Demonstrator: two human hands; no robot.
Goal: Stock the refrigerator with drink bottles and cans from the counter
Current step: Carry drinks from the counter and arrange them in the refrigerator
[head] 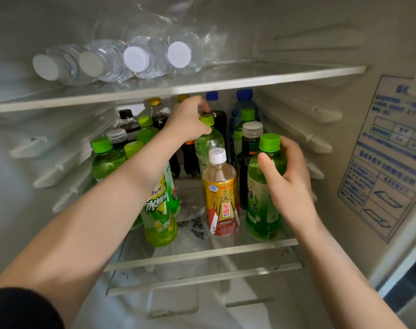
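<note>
Shelf (202,254) of bottles (221,200), right hand (290,186) grips tea bottle (261,205), left hand (190,122) seemingly pale bottle (208,143)

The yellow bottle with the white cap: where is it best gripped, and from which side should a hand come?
Take the yellow bottle round its labelled body, probably straight from the front. It stands upright near the shelf edge, its front free; the green tea bottle in the right hand stands close on its right, the pale bottle in the left hand behind it.
</note>
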